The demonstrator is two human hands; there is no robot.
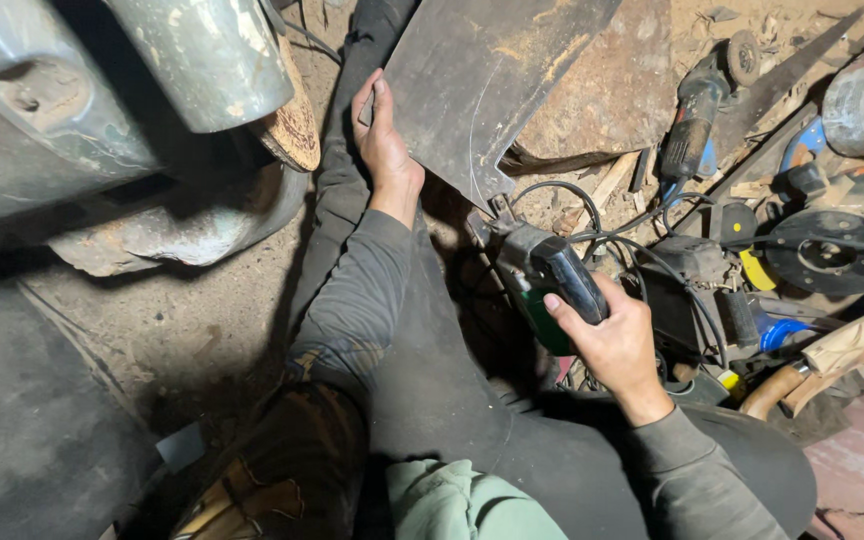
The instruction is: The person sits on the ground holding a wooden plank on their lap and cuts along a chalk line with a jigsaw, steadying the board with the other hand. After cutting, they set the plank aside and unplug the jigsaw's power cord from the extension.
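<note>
At far left a grey metal tank (42, 110) looms over the dirt floor (192, 320). Next, the left hand (384, 140) lies flat against the left edge of a dark metal sheet (482, 70), fingers stretched along it and thumb underneath, steadying it over the person's leg. The sheet's lower corner meets the nose of a black-and-green power tool (542, 280), probably a jigsaw, though its blade is hidden. The right hand (612, 345) is wrapped tightly around that tool's handle. Further right, a blue angle grinder (692, 120) rests on the ground among cables, and a round black disc (832, 250) sits near the edge.
</note>
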